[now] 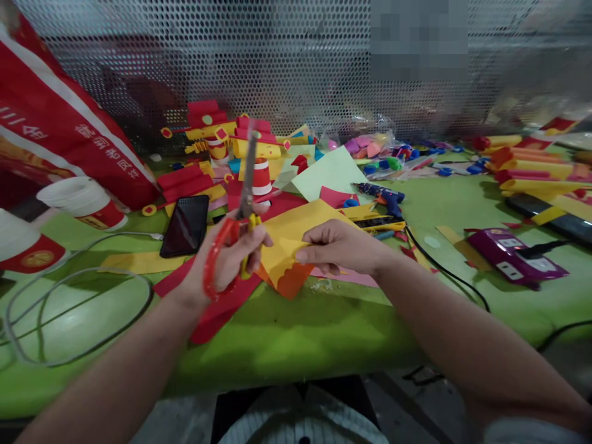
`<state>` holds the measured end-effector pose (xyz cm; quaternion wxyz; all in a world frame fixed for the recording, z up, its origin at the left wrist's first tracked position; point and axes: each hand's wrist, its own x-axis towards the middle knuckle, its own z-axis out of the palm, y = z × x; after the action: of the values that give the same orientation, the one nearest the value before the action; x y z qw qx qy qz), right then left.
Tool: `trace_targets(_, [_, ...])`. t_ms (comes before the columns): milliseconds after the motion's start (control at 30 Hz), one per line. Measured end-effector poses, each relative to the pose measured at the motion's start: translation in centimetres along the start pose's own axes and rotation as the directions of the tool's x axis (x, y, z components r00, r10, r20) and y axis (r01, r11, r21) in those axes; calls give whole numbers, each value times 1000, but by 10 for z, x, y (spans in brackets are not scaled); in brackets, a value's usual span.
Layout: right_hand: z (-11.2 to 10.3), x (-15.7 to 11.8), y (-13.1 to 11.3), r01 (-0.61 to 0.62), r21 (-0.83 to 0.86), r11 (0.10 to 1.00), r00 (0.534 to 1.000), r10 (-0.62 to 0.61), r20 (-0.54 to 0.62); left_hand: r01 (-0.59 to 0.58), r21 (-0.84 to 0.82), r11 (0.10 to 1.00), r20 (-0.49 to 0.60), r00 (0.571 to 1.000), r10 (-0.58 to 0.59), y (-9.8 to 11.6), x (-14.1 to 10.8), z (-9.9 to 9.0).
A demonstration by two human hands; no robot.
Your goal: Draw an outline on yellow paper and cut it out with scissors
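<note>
My left hand [231,250] is closed around red-and-yellow scissors [217,259], whose blades point up and away from me. My right hand [342,246] pinches the edge of a small piece of yellow paper [280,256] between thumb and fingers. Beneath and behind that piece lie a larger yellow sheet [308,216] and an orange sheet [292,285]. Red paper [222,314] rests on the green table under my left hand. The tip of the yellow piece is close to my left fingertips; whether they touch is unclear.
A phone [185,226], a cable [74,271] and paper cups [87,203] are at the left. Red-and-yellow paper figures [254,139] stand at the back. A blue glue gun [382,194], a purple power strip [513,256] and rolled paper [536,169] lie to the right.
</note>
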<state>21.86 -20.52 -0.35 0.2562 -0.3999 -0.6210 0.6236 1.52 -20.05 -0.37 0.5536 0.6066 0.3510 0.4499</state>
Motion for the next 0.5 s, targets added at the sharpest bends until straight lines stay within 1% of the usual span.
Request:
trace_targets(67, [3,5,2,-69,-57,996,997,68,-34,50,43,998,-9,999,-50,-8,3,8])
trace_targets(133, [4,8,4,-86,-101,991,995,81,-58,80,57,995,1,997,-80,-13,4,14])
trace_targets(233, [3,10,7,-59,-129,990,996,49,-80,103,43,994,-9,995,-102,-16,4,20])
trace_targets(300, [2,11,10,-21,-84,996,996,14,-89,98,25,995,-39,995,-96,-18,5,21])
trace_targets(333, [2,12,12,7,-23,1000,994,-10,-111,80,14,997,-63,995,-79,-19,6,21])
trace_targets(400, [3,15,15,87,188,978,979,-49,-198,13,-12,1000,-127,992,-14,-20,8,21])
trace_targets(467, [5,20,18,170,434,885,959,-47,-279,-62,-19,998,-204,977,57,-22,9,20])
trace_targets(500, [8,23,20,195,529,826,955,-36,-296,-87,-10,996,-237,968,83,-22,10,20])
